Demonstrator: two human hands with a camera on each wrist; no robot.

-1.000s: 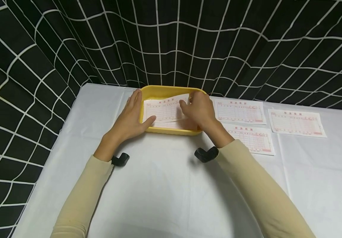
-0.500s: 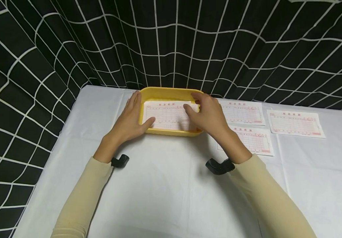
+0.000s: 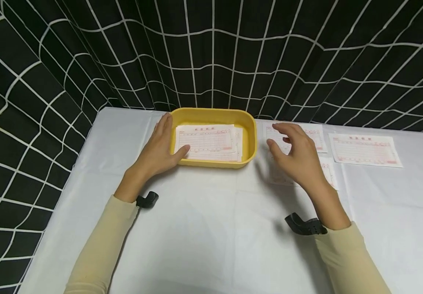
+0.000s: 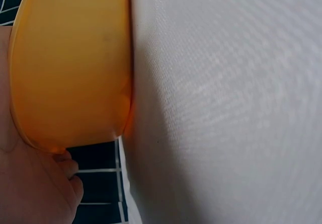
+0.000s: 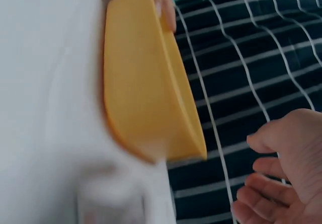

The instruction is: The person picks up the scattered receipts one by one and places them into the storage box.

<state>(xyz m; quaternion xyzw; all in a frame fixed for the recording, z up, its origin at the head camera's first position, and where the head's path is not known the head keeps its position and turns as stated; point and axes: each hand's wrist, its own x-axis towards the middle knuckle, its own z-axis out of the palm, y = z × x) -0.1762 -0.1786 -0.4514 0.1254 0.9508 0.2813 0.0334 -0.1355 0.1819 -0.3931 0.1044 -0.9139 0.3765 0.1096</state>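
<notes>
With twelve o'clock pointing away from the person, the yellow tray (image 3: 215, 164) sits flat near the far edge of the white tabletop (image 3: 197, 232), its long sides running from nine to three. Inside lies a pile of slips (image 3: 205, 139), white with red print, pushed toward nine o'clock; the top one is set askew, so a lower slip shows past it at three and six, and yellow floor shows beyond.

The left hand (image 3: 160, 148) holds the tray at its nine o'clock end, fingers along the outer wall and thumb over the rim toward seven; the left wrist view shows the palm against the rim.

The right hand (image 3: 297, 157) hangs at four o'clock from the tray, apart from it, its fingers bent and standing wide of the thumb. Under it lie two more slips, the upper slip (image 3: 316, 136) and the lower slip (image 3: 328, 171), both partly hidden by the hand. The outer slip (image 3: 366, 150) lies farther out toward three.

Beige sleeves (image 3: 99, 245) and black bands (image 3: 303, 225) show at the wrists. Black cloth (image 3: 200, 51) with a white grid rises at twelve.
</notes>
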